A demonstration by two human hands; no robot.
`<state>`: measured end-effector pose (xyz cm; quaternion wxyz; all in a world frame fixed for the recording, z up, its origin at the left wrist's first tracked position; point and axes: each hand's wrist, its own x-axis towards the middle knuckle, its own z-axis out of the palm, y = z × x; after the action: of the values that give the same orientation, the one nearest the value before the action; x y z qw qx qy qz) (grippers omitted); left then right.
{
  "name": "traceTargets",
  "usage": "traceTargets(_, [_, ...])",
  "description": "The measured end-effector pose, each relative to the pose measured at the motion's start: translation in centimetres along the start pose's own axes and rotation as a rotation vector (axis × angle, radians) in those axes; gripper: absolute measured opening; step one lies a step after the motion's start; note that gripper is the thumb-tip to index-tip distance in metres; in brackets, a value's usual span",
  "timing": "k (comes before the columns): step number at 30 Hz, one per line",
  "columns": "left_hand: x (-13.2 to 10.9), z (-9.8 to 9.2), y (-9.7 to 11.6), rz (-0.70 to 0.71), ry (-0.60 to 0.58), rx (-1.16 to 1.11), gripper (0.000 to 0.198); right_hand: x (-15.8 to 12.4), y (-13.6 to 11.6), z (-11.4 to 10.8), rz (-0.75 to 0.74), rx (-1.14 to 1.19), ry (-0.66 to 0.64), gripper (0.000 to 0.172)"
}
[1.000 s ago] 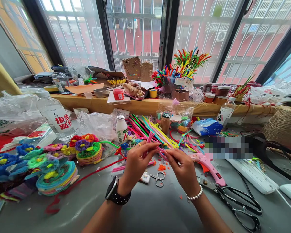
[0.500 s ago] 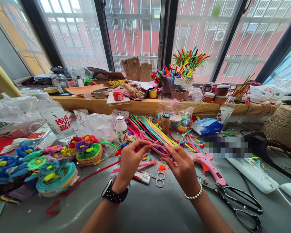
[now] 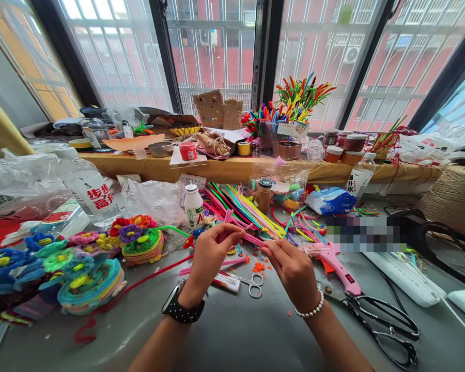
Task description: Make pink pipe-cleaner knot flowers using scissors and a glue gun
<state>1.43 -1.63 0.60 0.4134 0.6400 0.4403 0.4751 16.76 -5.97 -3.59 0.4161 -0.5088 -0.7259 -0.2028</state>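
My left hand (image 3: pixel 211 256) and my right hand (image 3: pixel 290 268) are raised over the grey table (image 3: pixel 236 336), both pinched on one pink pipe cleaner (image 3: pixel 251 237) that runs between them. The left fingers also hold looped pink ends that stick up above the fist. A black watch is on my left wrist and a pearl bracelet on my right. Just below the hands lie small scissors (image 3: pixel 254 284), a glue tube (image 3: pixel 227 281) and orange scraps. Behind the hands is a pile of coloured pipe cleaners (image 3: pixel 240 206).
Finished pipe-cleaner flower coasters (image 3: pixel 89 281) lie at left beside water bottles (image 3: pixel 87 188). A pink glue gun (image 3: pixel 335 261), large black scissors (image 3: pixel 387 323) and a white power strip (image 3: pixel 405 279) sit at right. A cluttered wooden shelf (image 3: pixel 225 168) runs along the window.
My hands have drawn slightly toward me and apart, pulling the pink pipe cleaner straighter; a loop seen between them half a second ago has closed up.
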Motion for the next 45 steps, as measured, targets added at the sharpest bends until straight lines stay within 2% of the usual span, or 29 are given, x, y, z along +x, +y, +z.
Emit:
traceTargets(14, [0.2,-0.2,0.1,0.009,0.004,0.015,0.015,0.0,-0.1,-0.2,0.014,0.017,-0.012,0.019])
traceTargets(18, [0.2,-0.2,-0.2,0.017,0.003,0.022,0.016,0.1,-0.2,-0.4,0.039,0.076,-0.056,0.019])
traceTargets(24, [0.2,-0.1,-0.8,0.052,-0.004,0.083,0.019,0.4,-0.3,-0.3,0.247,0.346,-0.133,0.014])
traceTargets(28, [0.2,0.2,-0.6,0.079,-0.027,0.105,0.019,0.7,-0.4,-0.4,0.360,0.422,-0.196,0.013])
traceTargets(34, [0.2,0.0,0.0,0.028,-0.092,-0.065,0.030,0.7,-0.2,-0.5,0.772,0.734,-0.136,0.022])
traceTargets(37, [0.2,0.1,-0.2,0.016,-0.163,-0.149,0.047,0.7,-0.2,-0.3,0.907,0.958,-0.105,0.023])
traceTargets(39, [0.2,0.3,-0.3,0.003,-0.190,-0.201,0.063,0.8,-0.5,-0.3,0.935,1.070,-0.106,0.022])
traceTargets(41, [0.2,0.5,-0.4,-0.015,-0.207,-0.240,0.070,0.9,-0.8,-0.3,0.914,1.138,-0.131,0.020])
traceTargets(43, [0.1,0.6,-0.4,-0.044,-0.229,-0.242,0.062,1.0,-1.2,-0.4,0.869,1.160,-0.160,0.018])
traceTargets(45, [0.1,0.6,-0.4,-0.057,-0.246,-0.177,0.040,1.1,-1.5,-0.5,0.832,1.144,-0.175,0.017])
